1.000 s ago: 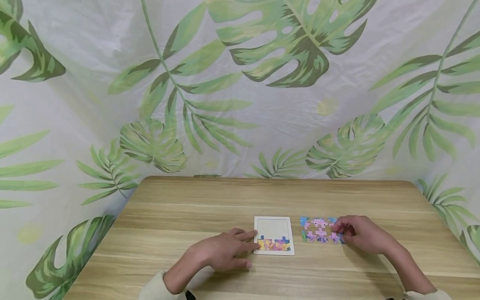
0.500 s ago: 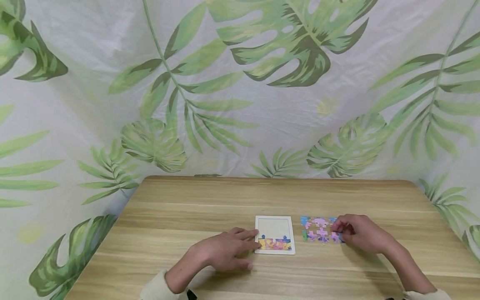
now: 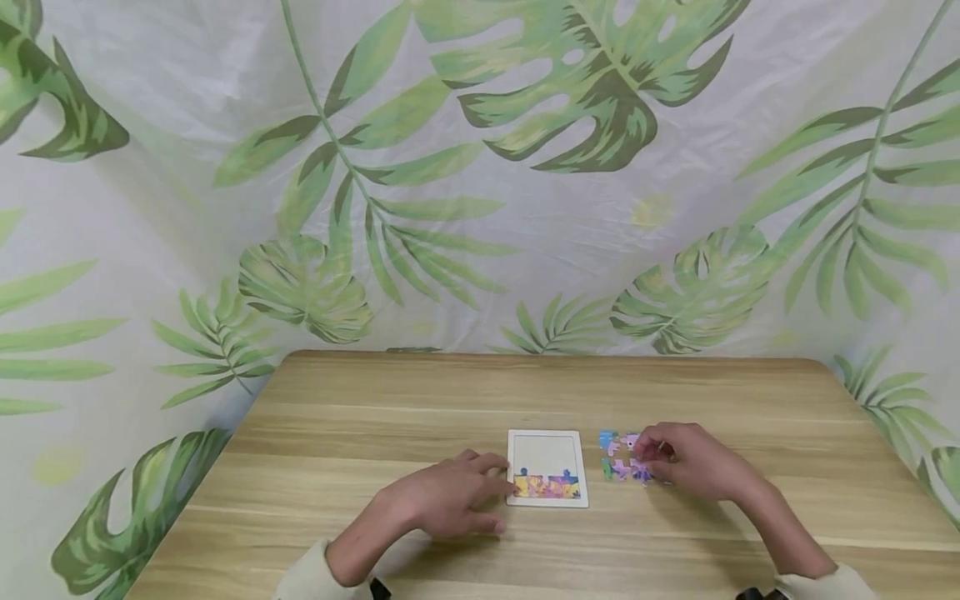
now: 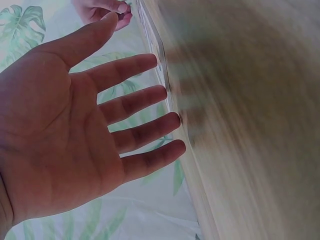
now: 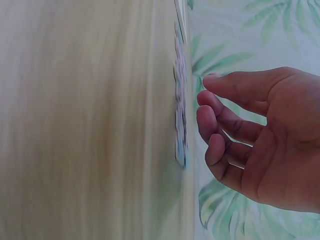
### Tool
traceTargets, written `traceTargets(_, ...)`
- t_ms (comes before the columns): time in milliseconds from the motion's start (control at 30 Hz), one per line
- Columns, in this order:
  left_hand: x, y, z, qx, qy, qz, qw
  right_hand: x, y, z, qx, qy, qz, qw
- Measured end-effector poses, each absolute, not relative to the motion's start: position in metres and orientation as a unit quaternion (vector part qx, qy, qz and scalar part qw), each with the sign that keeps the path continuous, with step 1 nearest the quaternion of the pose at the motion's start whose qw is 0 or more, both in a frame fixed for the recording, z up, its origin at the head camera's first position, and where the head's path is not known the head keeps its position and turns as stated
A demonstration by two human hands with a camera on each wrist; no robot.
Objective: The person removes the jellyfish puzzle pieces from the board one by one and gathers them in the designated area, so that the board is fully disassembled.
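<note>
A white puzzle board [image 3: 546,452] lies flat on the table, with a row of joined colourful jigsaw pieces [image 3: 551,487] along its near side. My left hand [image 3: 450,496] reaches in from the left, fingers spread and nearly straight, their tips at the board's left edge. To the right of the board lie several loose jigsaw pieces [image 3: 618,450] in pink, blue and green. Over these hovers my right hand [image 3: 697,458], covering part of them. The right wrist view has its fingers [image 5: 206,120] loosely bent above the pieces, and no piece shows between them.
The wood-grain table [image 3: 360,425] has rounded far corners. Behind it hangs a pale cloth [image 3: 420,275] printed with green leaves.
My right hand has moved left over the loose pieces, and now hides those at their right side. The left hand stays by the board.
</note>
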State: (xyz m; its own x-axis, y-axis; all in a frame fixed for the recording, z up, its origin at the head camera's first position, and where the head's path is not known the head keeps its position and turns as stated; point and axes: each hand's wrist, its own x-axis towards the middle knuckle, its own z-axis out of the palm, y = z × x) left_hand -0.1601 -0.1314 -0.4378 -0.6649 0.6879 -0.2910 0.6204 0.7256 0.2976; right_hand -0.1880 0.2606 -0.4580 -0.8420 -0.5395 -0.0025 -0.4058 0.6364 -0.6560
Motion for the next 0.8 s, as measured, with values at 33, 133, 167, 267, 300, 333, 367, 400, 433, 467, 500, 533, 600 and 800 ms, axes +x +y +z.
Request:
traceTargets(33, -0.160, -0.131, -0.438, 0.362, 0.908, 0.084, 0.192, -0.188, 0.257, -0.458, -0.267, 0.897, -0.338, 0.101)
traceTargets(133, -0.161, -0.132, -0.438, 0.365, 0.909, 0.079, 0.184, -0.190, 0.246, -0.457, -0.274, 0.893, -0.341, 0.105)
traceTargets(167, -0.161, -0.132, -0.438, 0.366, 0.909, 0.078, 0.182, -0.190, 0.242, -0.457, -0.276, 0.892, -0.342, 0.106)
traceTargets(267, -0.161, -0.132, -0.439, 0.368, 0.909, 0.077, 0.179, -0.191, 0.232, -0.456, -0.274, 0.889, -0.349, 0.115)
traceTargets(300, -0.161, -0.132, -0.439, 0.369, 0.909, 0.077, 0.179, -0.191, 0.229, -0.455, -0.274, 0.887, -0.352, 0.118)
traceTargets(333, -0.161, -0.132, -0.439, 0.369, 0.909, 0.077, 0.180, -0.192, 0.226, -0.455, -0.274, 0.886, -0.354, 0.121)
traceTargets(367, -0.160, -0.132, -0.440, 0.368, 0.909, 0.077, 0.180, -0.192, 0.222, -0.455, -0.275, 0.886, -0.353, 0.121)
traceTargets(400, -0.160, -0.132, -0.440, 0.367, 0.909, 0.076, 0.181, -0.192, 0.218, -0.455, -0.277, 0.886, -0.352, 0.122)
traceTargets(433, -0.160, -0.132, -0.440, 0.366, 0.909, 0.077, 0.182, -0.192, 0.215, -0.455, -0.280, 0.886, -0.349, 0.122)
traceTargets(467, -0.160, -0.132, -0.440, 0.365, 0.910, 0.077, 0.183, -0.193, 0.211, -0.456, -0.284, 0.887, -0.344, 0.119)
traceTargets(500, -0.160, -0.132, -0.440, 0.364, 0.910, 0.077, 0.184, -0.193, 0.207, -0.456, -0.289, 0.888, -0.339, 0.116)
traceTargets(533, -0.159, -0.132, -0.439, 0.362, 0.910, 0.078, 0.185, -0.193, 0.203, -0.456, -0.293, 0.888, -0.335, 0.113)
traceTargets(600, -0.159, -0.131, -0.439, 0.361, 0.910, 0.079, 0.187, -0.193, 0.196, -0.457, -0.301, 0.889, -0.328, 0.109)
traceTargets(800, -0.159, -0.130, -0.439, 0.363, 0.909, 0.078, 0.187, -0.193, 0.177, -0.458, -0.318, 0.881, -0.333, 0.112)
